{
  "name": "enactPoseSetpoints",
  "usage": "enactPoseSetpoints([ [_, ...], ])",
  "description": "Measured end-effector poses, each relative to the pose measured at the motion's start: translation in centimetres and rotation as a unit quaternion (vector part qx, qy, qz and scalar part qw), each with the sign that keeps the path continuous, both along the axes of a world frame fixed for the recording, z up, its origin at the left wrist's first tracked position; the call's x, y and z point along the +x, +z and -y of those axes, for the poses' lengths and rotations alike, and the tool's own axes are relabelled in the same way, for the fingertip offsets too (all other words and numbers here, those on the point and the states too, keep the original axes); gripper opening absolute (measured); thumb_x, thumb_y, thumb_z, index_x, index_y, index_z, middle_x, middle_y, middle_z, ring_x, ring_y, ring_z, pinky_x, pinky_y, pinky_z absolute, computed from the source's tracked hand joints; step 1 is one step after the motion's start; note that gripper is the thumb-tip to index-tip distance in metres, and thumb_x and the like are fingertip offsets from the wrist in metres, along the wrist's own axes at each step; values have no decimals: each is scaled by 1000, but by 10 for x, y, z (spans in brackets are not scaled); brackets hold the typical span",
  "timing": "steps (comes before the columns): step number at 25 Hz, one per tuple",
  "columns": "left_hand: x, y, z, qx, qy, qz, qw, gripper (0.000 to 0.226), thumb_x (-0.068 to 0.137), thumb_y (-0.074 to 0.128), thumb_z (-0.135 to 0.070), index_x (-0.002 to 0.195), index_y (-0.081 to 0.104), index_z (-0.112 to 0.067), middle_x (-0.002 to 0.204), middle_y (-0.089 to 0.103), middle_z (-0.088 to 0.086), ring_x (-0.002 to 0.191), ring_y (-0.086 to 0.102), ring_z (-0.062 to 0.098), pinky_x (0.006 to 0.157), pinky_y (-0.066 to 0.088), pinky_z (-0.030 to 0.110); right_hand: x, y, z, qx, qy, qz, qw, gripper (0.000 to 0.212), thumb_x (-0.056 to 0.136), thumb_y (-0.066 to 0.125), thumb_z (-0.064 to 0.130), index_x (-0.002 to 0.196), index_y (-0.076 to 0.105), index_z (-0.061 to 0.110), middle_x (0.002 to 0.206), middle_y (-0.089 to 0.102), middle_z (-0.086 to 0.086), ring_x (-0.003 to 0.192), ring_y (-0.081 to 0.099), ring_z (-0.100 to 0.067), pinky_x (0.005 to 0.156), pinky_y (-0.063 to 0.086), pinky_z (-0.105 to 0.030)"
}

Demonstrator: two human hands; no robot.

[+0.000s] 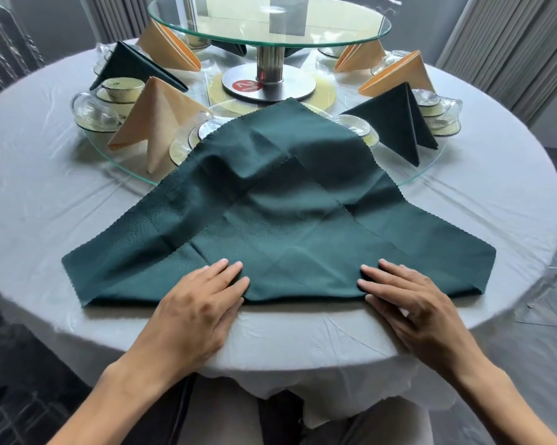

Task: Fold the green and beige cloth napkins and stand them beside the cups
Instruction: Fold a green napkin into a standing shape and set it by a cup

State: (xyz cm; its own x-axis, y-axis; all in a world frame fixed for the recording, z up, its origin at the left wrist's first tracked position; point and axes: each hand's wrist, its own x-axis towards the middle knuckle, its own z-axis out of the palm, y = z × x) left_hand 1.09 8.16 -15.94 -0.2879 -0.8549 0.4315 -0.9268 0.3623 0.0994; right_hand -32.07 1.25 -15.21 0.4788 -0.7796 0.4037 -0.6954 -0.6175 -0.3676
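**Green napkin on the near table edge, both hands flat on its fold**

Head view. The green napkin (280,213) is lying spread on the white tablecloth (46,194), doubled over: its folded edge is running along the near side just in front of the person, and its far corner is reaching up over the rim of the glass turntable (431,170) toward the steel pedestal (269,81). The far part is draping over a cup setting underneath, so the cloth is humping there rather than lying flat.

Left hand (196,303) is resting on the near fold, left of centre, fingers straight and close together, pressing down. Right hand (405,300) is doing the same right of centre, fingers straight and a little spread, tips pointing inward. Neither is pinching cloth. The napkin's body is lying ahead of and between both hands; its two side corners are sticking out well beyond each wrist.

Handling, as judged: light, soft woven cloth with pinked edges, already showing crease lines, so it is likely holding a fold well. It looks apt to slide on the smooth tablecloth. Best hold is probably at the corners or along the fold. The glass cups (94,114) under and beside it are fragile; dragging the draped part risks tipping them.

Already-folded beige napkin (155,120) and green napkin cone (399,120) are standing beside cups on the turntable.
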Motion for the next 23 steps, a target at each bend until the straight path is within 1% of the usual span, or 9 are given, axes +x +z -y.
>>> enactPoseSetpoints([
  [3, -2, 9, -5, -23, 9, 1, 1000, 34, 97, 43, -22, 91, 72, -7, 111, 73, 9, 105, 70, 27, 94, 44, 37, -3, 3, -19, -48, -10, 8, 999, 30, 96, 51, 32, 96, 76, 15, 123, 67, 5, 122, 59, -14, 95, 50, -37],
  [7, -7, 16, -38, 36, 17, -15, 999, 38, 98, 41, -31, 103, 72, -10, 120, 71, 6, 115, 66, 23, 99, 41, 34, -13, 4, -52, -15, -17, 16, 1000, 34, 98, 46, 33, 107, 73, 14, 131, 62, 6, 124, 57, -11, 100, 45, -32],
  [11, -8, -1, -55, 103, 22, 37, 994, 63, 104, 26, -53, 146, 48, -11, 156, 40, 4, 144, 36, 22, 111, 28, 40, -12, -7, -61, 50, -51, -155, 985, 59, 105, 18, 51, 152, 32, 19, 160, 25, 4, 148, 16, -9, 115, 16, -33],
  [14, -5, -7, -41, 126, 29, 80, 988, 67, 104, 20, -58, 155, 30, -15, 163, 25, 2, 150, 22, 20, 113, 21, 41, -7, -3, -44, 103, -77, -227, 965, 67, 101, 6, 60, 156, 17, 23, 163, 11, 5, 150, 1, -7, 117, 8, -34],
  [17, -1, -8, -20, 128, 47, 84, 987, 66, 105, 17, -58, 155, 29, -18, 163, 24, 0, 150, 19, 17, 115, 17, 39, -4, 3, -18, 134, -82, -233, 960, 79, 81, -23, 73, 152, -10, 38, 159, -17, 16, 145, -22, 1, 119, -9, -29],
  [18, -1, -7, -14, 129, 51, 85, 987, 65, 105, 16, -58, 155, 30, -19, 163, 25, 0, 150, 20, 16, 115, 16, 38, -2, 8, -11, 137, -76, -237, 959, 81, 78, -23, 73, 151, -10, 40, 159, -19, 16, 145, -19, 1, 120, -9, -28],
  [20, -1, -7, -6, 132, 59, 85, 986, 66, 105, 15, -58, 154, 31, -19, 162, 27, -1, 149, 21, 16, 115, 16, 37, 11, 22, 3, 123, -79, -174, 974, 81, 84, 1, 70, 151, 31, 34, 162, 15, 7, 148, 15, -8, 119, 9, -28],
  [21, -1, -6, -4, 134, 62, 82, 986, 66, 105, 14, -58, 154, 32, -19, 162, 27, -1, 149, 21, 15, 115, 15, 37, 20, 28, 11, 94, -83, -131, 983, 71, 88, 16, 64, 135, 55, 28, 154, 38, 3, 141, 33, -14, 114, 20, -27],
  [23, -2, -6, -4, 136, 64, 72, 986, 66, 104, 13, -59, 155, 31, -19, 162, 25, -2, 150, 20, 15, 116, 15, 37, 40, 35, 31, 40, -54, -81, 994, 47, 90, 35, 50, 106, 69, 22, 142, 53, -2, 133, 44, -22, 109, 25, -24],
])
